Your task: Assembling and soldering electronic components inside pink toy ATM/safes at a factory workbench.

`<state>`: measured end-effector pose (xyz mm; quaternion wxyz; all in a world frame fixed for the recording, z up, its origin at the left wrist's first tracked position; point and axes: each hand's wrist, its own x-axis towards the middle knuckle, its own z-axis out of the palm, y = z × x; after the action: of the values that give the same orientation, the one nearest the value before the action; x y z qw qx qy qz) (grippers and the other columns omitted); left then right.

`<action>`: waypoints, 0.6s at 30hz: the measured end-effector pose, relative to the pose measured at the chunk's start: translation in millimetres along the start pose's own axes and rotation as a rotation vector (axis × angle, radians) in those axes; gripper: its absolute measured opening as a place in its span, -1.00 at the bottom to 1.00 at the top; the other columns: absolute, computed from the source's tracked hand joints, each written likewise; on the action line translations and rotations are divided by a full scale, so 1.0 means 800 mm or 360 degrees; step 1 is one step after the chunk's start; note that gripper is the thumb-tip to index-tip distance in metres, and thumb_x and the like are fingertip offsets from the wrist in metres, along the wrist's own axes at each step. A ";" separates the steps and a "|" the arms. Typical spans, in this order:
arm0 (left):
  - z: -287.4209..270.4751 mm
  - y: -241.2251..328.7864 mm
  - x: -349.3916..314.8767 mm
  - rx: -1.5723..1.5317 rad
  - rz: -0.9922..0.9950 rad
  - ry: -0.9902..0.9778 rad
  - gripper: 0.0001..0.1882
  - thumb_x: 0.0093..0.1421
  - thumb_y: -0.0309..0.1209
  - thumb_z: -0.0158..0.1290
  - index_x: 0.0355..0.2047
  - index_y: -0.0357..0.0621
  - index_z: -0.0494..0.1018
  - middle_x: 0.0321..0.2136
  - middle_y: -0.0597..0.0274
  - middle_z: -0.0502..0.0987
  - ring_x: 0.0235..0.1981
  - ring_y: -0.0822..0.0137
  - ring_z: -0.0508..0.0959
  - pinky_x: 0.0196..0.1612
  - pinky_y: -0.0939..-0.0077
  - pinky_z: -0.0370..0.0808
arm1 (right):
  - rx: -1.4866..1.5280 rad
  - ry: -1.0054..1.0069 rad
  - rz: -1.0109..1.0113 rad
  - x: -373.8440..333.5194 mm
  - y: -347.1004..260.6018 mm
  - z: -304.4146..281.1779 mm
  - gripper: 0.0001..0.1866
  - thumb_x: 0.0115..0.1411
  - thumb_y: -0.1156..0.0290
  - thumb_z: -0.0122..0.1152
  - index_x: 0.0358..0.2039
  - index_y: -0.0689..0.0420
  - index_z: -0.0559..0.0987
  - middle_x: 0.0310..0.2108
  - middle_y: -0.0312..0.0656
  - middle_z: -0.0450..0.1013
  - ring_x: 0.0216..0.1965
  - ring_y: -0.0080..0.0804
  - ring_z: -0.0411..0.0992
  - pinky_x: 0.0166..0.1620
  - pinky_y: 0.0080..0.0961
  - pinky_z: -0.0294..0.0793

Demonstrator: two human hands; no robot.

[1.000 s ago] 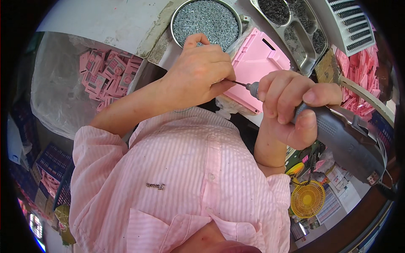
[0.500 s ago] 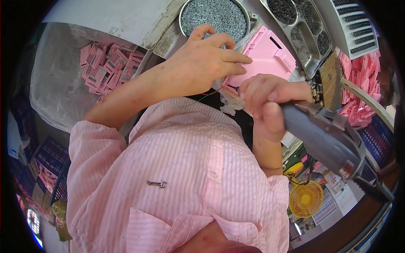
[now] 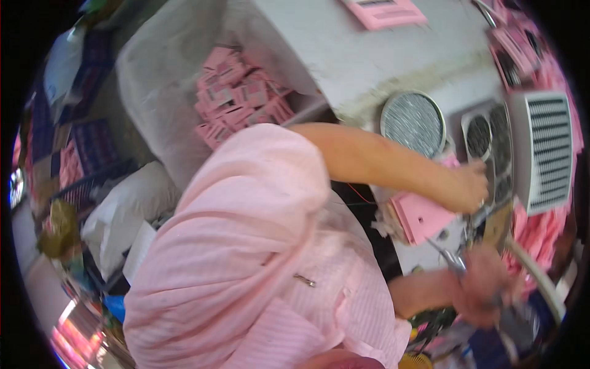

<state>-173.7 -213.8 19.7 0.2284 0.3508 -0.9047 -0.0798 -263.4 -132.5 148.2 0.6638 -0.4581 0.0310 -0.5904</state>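
My right hand point(image 3: 488, 283), smeared by motion, is closed round an electric screwdriver point(image 3: 453, 261). Its thin bit points toward a pink plastic casing point(image 3: 423, 216) on the bench, a little apart from it. My left forearm crosses above the casing. At its end my left hand point(image 3: 468, 187) is over the near part of a metal compartment tray point(image 3: 507, 138) with small dark parts in it. Blur hides how its fingers are bent and whether they hold anything. A red wire point(image 3: 361, 193) runs out left of the casing.
A round metal dish of silvery screws point(image 3: 413, 123) stands beyond my forearm. Right of the tray is a white slotted rack point(image 3: 548, 150), with pink parts point(image 3: 533, 243) below it. Far left, a plastic-lined box point(image 3: 161, 80) holds pink pieces point(image 3: 243, 95). Another pink part point(image 3: 387, 13) lies on the bench.
My view has swung left. My left hand has gone from beside the pink casing to the compartment tray. My right hand has drawn the screwdriver back from the casing.
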 end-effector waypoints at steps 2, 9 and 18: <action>-0.047 0.013 -0.023 -0.0130 0.0191 0.0176 -0.75 0.15 -0.29 0.09 -0.19 0.00 0.61 -0.24 0.35 0.57 -0.10 0.20 0.52 0.09 -0.07 0.31 | 0.0253 -0.0172 -0.0125 0.009 -0.031 0.022 -0.77 0.06 0.30 0.32 -0.32 0.00 0.45 -0.73 -0.45 0.40 -0.73 -0.68 0.37 -0.53 -0.60 0.49; -0.175 -0.036 -0.365 -0.0120 -0.0903 0.1583 -0.59 0.15 -0.37 0.18 -0.01 -0.24 0.44 0.02 -0.06 0.50 0.08 0.13 0.47 0.14 0.19 0.39 | 0.0153 -0.0405 -0.0074 -0.008 -0.061 0.008 -0.79 0.16 0.37 0.24 -0.19 0.03 0.49 -0.69 -0.43 0.40 -0.69 -0.66 0.36 -0.50 -0.60 0.41; -0.131 -0.036 -0.520 0.0853 -0.2072 0.0670 -0.16 0.06 -0.25 0.28 0.29 -0.27 0.18 0.23 -0.22 0.26 0.24 -0.20 0.26 0.29 0.00 0.16 | -0.0340 0.0058 0.0024 -0.010 -0.036 -0.016 -0.65 0.13 0.35 0.35 -0.24 0.11 0.32 -0.77 -0.40 0.35 -0.78 -0.60 0.32 -0.61 -0.64 0.37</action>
<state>162.7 45.8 -45.2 0.2099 0.8688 -0.4386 0.0938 -294.7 -130.0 155.2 0.6149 -0.5153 0.1092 -0.5869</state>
